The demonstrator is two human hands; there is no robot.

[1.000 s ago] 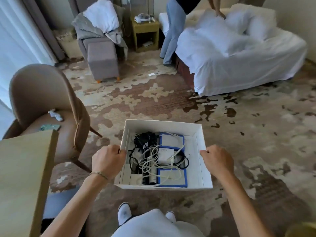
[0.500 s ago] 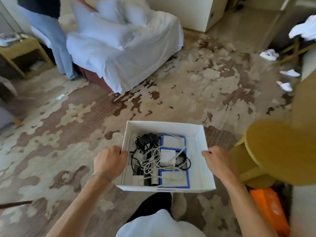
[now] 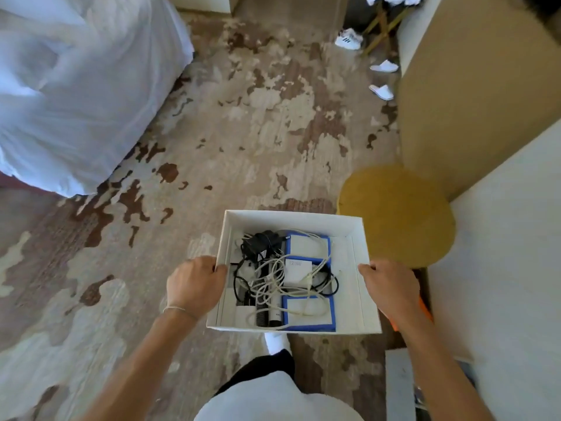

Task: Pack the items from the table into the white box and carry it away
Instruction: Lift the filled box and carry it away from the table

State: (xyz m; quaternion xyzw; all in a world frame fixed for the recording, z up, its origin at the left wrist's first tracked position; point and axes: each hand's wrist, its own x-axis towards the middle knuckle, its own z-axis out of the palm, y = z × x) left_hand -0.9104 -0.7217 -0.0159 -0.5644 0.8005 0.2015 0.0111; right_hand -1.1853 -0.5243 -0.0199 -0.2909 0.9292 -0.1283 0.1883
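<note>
I carry the white box (image 3: 361, 287) at waist height over the carpet. My left hand (image 3: 194, 282) grips its left wall and my right hand (image 3: 390, 287) grips its right wall. Inside lie a black power adapter (image 3: 261, 245), tangled white and black cables (image 3: 273, 284), a white charger block (image 3: 297, 272), two blue-edged white boxes (image 3: 309, 312) and a dark cylindrical item (image 3: 275, 314). The box is level and open on top.
A yellow round stool (image 3: 397, 214) stands just right of the box, beside a tan cabinet (image 3: 473, 101) and a white surface (image 3: 501, 268). A bed with white bedding (image 3: 76, 86) fills the upper left. White slippers (image 3: 382, 92) and a sneaker (image 3: 347, 42) lie far right. Patterned carpet (image 3: 243, 117) stretches ahead.
My view has swung to the right: the armchair, the wooden table and the other person have left the frame, the bed slid left, and the yellow stool and cabinet came in. Both hands keep gripping the box.
</note>
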